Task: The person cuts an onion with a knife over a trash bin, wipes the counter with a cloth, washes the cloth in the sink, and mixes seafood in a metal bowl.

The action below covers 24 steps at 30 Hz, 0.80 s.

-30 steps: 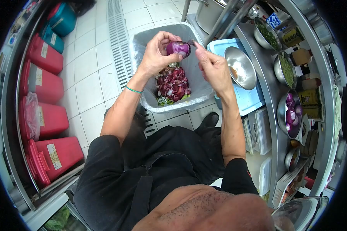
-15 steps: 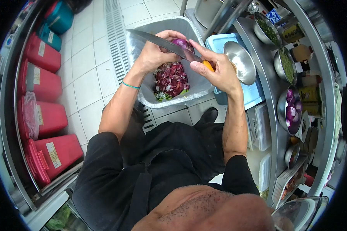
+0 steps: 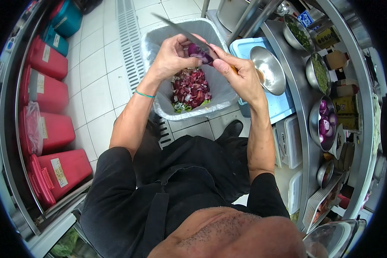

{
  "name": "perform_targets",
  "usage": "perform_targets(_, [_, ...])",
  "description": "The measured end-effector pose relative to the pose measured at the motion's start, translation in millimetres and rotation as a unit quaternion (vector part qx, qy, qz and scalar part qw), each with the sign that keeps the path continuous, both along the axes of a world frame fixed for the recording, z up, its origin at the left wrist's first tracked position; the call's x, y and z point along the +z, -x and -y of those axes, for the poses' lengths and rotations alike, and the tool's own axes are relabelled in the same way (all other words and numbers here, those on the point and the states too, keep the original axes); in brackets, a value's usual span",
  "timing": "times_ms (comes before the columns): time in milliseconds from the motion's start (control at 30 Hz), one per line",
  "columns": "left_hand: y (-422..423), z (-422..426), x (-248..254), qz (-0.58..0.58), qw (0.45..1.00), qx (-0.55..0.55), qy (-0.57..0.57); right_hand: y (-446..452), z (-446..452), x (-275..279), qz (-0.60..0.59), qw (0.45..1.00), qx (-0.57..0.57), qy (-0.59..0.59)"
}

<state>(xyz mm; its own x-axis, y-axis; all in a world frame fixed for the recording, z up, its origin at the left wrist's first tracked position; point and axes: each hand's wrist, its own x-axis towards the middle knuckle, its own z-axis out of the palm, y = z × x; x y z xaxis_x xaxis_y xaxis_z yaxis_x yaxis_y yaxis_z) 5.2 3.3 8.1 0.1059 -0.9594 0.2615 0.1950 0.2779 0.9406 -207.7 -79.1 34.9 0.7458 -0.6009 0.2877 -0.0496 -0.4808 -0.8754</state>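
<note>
Over the lined bin, my left hand (image 3: pixel 175 56) grips a red onion (image 3: pixel 198 52), its fingers wrapped around the far and left sides. My right hand (image 3: pixel 241 73) is closed on the orange-yellow handle of a large knife (image 3: pixel 182 33). The blade slants up to the left across the top of the onion, its tip beyond my left hand. Right fingers and thumb come close to the onion's right side; whether they touch it I cannot tell. Below both hands, the bin (image 3: pixel 159 96) holds a heap of red onion peels (image 3: pixel 192 88) with some green scraps.
A steel bowl (image 3: pixel 273 64) rests on a blue lid (image 3: pixel 284 105) to the right. Along the steel shelf stand bowls of chopped greens (image 3: pixel 297 34) and a bowl of peeled red onions (image 3: pixel 327 122). Red lidded containers (image 3: pixel 56 129) line the left side.
The knife has swung, its tip rising away and its blade turning steeper. The onion has rolled slightly in my left hand, and my right hand has shifted a little.
</note>
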Motion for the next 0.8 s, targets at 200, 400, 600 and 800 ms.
perform_targets(200, [0,2,-2,0.018,0.999,-0.029,0.027,11,13,2,0.001,0.95,0.039,-0.311])
perform_targets(400, [-6,11,-11,0.018,0.992,-0.027,0.119,19,23,7,-0.012,0.921,0.0,-0.389])
perform_targets(600, [-5,12,-14,0.021,0.993,0.034,0.111,12,5,15,0.015,0.928,0.012,-0.373])
perform_targets(800, [5,11,-13,0.008,0.995,0.044,0.09,-1,-11,13,0.014,0.952,0.042,-0.303])
